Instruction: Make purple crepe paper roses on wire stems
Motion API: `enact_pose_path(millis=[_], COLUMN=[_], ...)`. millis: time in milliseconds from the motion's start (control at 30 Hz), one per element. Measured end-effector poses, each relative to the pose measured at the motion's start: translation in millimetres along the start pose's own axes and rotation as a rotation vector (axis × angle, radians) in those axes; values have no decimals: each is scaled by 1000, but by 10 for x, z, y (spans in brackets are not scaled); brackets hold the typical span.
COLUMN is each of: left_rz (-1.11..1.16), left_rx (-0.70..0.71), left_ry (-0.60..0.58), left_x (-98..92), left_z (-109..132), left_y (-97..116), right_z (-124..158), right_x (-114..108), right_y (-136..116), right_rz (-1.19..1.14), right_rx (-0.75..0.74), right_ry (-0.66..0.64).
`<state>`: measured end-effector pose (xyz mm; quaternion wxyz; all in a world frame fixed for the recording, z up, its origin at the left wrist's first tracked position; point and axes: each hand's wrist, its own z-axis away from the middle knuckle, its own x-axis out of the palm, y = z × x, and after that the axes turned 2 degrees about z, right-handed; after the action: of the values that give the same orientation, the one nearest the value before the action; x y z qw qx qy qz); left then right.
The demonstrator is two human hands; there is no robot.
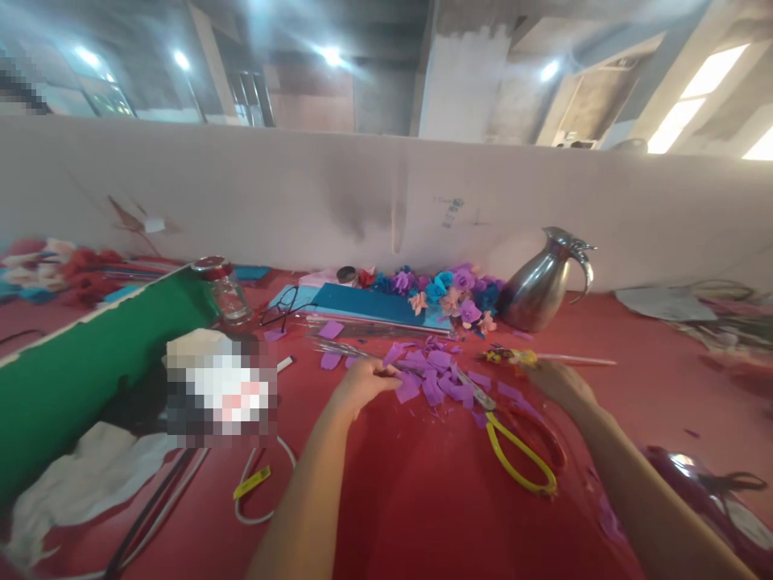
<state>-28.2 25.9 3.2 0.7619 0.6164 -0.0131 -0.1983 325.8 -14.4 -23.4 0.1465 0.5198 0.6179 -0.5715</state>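
Note:
My left hand [361, 385] reaches in over a pile of purple paper pieces [433, 387]. Its thumb and forefinger come together at the edge of one piece on the near left side. Thin wire stems [343, 348] lie just behind this hand. On the other side, my right hand [560, 382] has its fingers curled at a small yellow object [510, 357], whose kind I cannot make out; the fingertips are mostly hidden. A pale thin stick [580, 359] extends rightward behind that hand. Between both hands lie scissors [520, 467] with yellow-wrapped handles, blades pointing into the purple pieces.
Paper flowers [462, 292] and blue paper sheets [368, 303] lie along the back, beside a metal jug [540, 282]. At left are a glass jar [223, 294], eyeglasses [288, 306], a green panel [109, 362] and a cable with a yellow tag [252, 482].

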Motion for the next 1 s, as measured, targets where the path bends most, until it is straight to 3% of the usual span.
enact_pose_path(millis=[100, 233, 333, 467, 633, 767, 867, 933, 967, 1000], left_rz=[26, 56, 35, -6, -7, -26, 9, 27, 34, 43], left_rx=[85, 217, 269, 280, 221, 219, 289, 336, 352, 360], left_ry=[-14, -91, -142, -100, 59, 226, 278, 295, 300, 297], left_x=[53, 116, 143, 161, 152, 134, 120, 115, 116, 120], left_z=[-10, -40, -34, -4, -24, -64, -77, -77, -74, -71], left_y=[13, 2, 18, 59, 45, 11, -5, -9, -7, -2], right_z=[216, 560, 685, 661, 594, 625, 602, 525, 469, 407], right_x=[51, 234, 363, 468, 505, 554, 485, 289, 147, -8], right_y=[-505, -1374, -1696, -1598, -1337, -1362, -1374, -1250, -1138, -1000], right_rz=[43, -259, -253, -330, -531, -729, -769, -773, -766, -729], right_rx=[-60, -342, -322, -225, -66, 29, 49, 99, 145, 223], right_ry=[-5, -480, -551, -508, -429, -412, -398, -262, -120, 128])
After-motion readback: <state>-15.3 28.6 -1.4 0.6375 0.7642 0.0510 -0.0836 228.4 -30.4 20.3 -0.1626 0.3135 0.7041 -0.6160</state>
